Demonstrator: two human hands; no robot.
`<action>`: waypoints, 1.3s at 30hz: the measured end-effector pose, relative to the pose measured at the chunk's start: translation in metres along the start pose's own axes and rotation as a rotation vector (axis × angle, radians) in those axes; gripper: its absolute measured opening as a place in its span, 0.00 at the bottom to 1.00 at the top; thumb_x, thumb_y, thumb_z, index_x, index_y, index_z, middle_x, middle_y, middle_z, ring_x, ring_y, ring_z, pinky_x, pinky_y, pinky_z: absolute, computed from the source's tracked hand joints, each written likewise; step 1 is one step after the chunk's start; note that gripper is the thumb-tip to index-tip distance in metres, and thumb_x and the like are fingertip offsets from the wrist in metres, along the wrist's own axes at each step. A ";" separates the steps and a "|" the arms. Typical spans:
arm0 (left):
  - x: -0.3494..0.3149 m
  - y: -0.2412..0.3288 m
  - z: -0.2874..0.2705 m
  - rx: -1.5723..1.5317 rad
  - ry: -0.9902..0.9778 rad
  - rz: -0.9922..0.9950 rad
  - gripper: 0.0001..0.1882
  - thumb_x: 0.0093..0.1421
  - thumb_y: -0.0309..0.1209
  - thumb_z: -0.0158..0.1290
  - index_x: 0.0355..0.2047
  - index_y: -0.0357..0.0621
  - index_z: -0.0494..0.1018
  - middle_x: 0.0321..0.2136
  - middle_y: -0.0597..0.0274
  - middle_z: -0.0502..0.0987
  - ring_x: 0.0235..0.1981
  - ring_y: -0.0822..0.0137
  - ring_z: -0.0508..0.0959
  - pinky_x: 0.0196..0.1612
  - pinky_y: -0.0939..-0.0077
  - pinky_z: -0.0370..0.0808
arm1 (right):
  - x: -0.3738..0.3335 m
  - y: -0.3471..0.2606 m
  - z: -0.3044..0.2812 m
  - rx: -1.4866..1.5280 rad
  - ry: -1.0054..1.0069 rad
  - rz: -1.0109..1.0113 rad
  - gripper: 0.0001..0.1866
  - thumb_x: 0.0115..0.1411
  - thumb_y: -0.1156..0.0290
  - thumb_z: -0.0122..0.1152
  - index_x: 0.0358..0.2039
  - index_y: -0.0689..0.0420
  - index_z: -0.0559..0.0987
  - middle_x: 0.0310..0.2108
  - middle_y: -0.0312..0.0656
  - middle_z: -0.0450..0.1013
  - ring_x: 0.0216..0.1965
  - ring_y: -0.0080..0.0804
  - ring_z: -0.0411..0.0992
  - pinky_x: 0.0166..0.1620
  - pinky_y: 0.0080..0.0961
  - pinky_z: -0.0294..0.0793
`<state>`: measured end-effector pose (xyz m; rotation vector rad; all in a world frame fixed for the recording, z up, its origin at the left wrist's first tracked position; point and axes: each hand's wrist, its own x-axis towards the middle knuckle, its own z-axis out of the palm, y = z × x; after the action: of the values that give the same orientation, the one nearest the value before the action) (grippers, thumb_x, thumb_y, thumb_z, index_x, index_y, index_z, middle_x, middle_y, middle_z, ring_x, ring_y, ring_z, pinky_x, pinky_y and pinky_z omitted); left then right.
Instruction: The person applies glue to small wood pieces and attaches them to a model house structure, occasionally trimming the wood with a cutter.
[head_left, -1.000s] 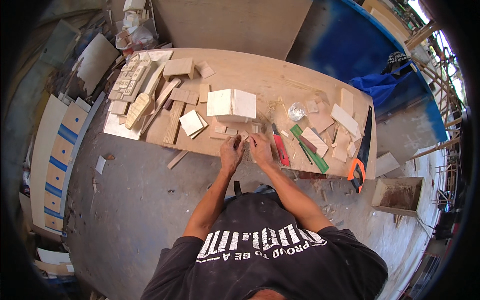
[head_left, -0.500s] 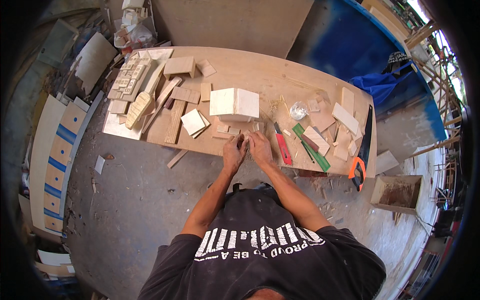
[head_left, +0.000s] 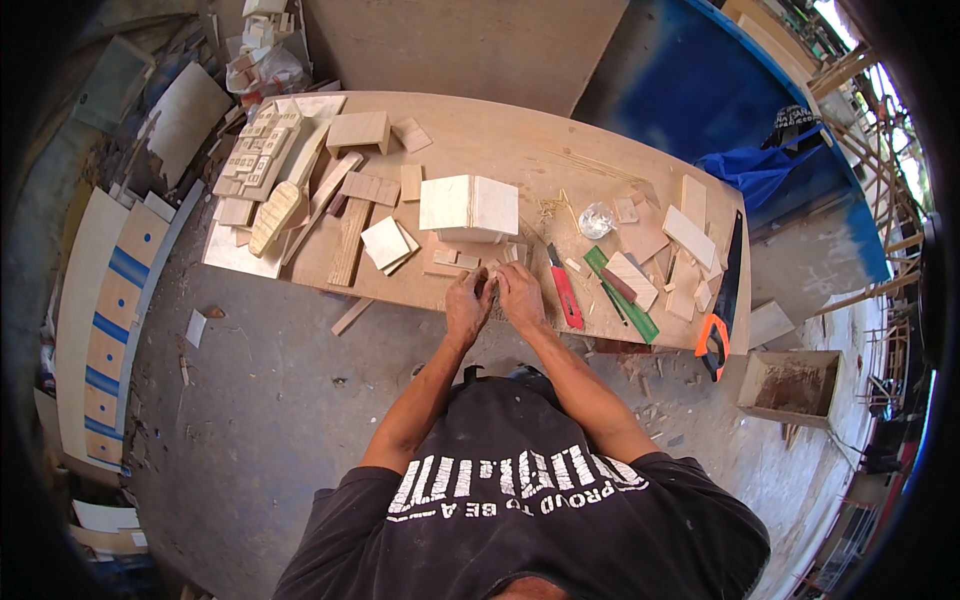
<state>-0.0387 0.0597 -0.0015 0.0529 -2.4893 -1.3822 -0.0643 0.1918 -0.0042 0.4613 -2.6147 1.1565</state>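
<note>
At the table's near edge, my left hand (head_left: 467,309) and my right hand (head_left: 519,296) are close together with their fingers bent inward. Their fingertips meet around something small, too hidden to make out. Just beyond them stands a little wooden house model (head_left: 468,207) with a pale, two-panel roof. Small wood blocks (head_left: 456,259) lie in front of it, by my left fingertips. To the right of my right hand rests a red utility knife (head_left: 566,290).
Further right are a green ruler (head_left: 643,318), a round clear container (head_left: 597,220), wood offcuts (head_left: 690,235) and a handsaw (head_left: 714,345) with an orange handle. Thin square panels (head_left: 384,246), wooden strips and a carved house front (head_left: 262,150) occupy the table's left. An open box (head_left: 790,388) sits on the floor at right.
The view has shifted very slightly. My hands keep almost the same place and pose, and nothing on the table has visibly moved.
</note>
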 end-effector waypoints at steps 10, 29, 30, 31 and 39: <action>0.001 0.003 -0.002 -0.004 -0.022 -0.026 0.12 0.58 0.28 0.61 0.41 0.33 0.79 0.30 0.45 0.78 0.28 0.52 0.81 0.35 0.63 0.77 | 0.000 0.001 -0.001 -0.016 -0.036 -0.012 0.08 0.63 0.76 0.53 0.42 0.63 0.77 0.40 0.52 0.74 0.41 0.56 0.75 0.43 0.45 0.76; 0.000 -0.008 0.000 -0.019 0.003 0.039 0.12 0.59 0.29 0.60 0.42 0.36 0.78 0.29 0.47 0.77 0.29 0.50 0.80 0.34 0.61 0.76 | -0.004 -0.006 -0.004 0.037 0.003 -0.006 0.08 0.61 0.75 0.59 0.39 0.64 0.81 0.37 0.49 0.76 0.38 0.50 0.76 0.41 0.39 0.76; 0.000 -0.007 -0.001 -0.009 -0.010 0.033 0.13 0.59 0.29 0.61 0.42 0.35 0.78 0.30 0.46 0.78 0.30 0.50 0.80 0.35 0.62 0.77 | -0.004 -0.006 -0.004 0.035 0.002 -0.004 0.08 0.61 0.75 0.59 0.39 0.64 0.81 0.37 0.49 0.76 0.38 0.50 0.76 0.41 0.39 0.76; 0.001 -0.006 -0.002 0.000 -0.023 0.028 0.13 0.58 0.29 0.61 0.42 0.34 0.78 0.32 0.45 0.79 0.31 0.50 0.81 0.36 0.63 0.77 | -0.005 -0.005 -0.005 0.037 0.000 -0.003 0.08 0.61 0.76 0.59 0.39 0.64 0.81 0.37 0.49 0.76 0.38 0.51 0.76 0.41 0.39 0.76; 0.002 -0.007 -0.005 -0.059 -0.047 0.017 0.13 0.56 0.27 0.62 0.41 0.34 0.77 0.27 0.49 0.77 0.26 0.55 0.78 0.33 0.64 0.75 | -0.005 -0.021 -0.028 0.250 0.148 0.143 0.07 0.60 0.79 0.61 0.39 0.64 0.81 0.35 0.47 0.77 0.34 0.39 0.78 0.36 0.30 0.78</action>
<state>-0.0396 0.0514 -0.0039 -0.0128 -2.4785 -1.4657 -0.0489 0.1999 0.0265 0.2261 -2.4200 1.5117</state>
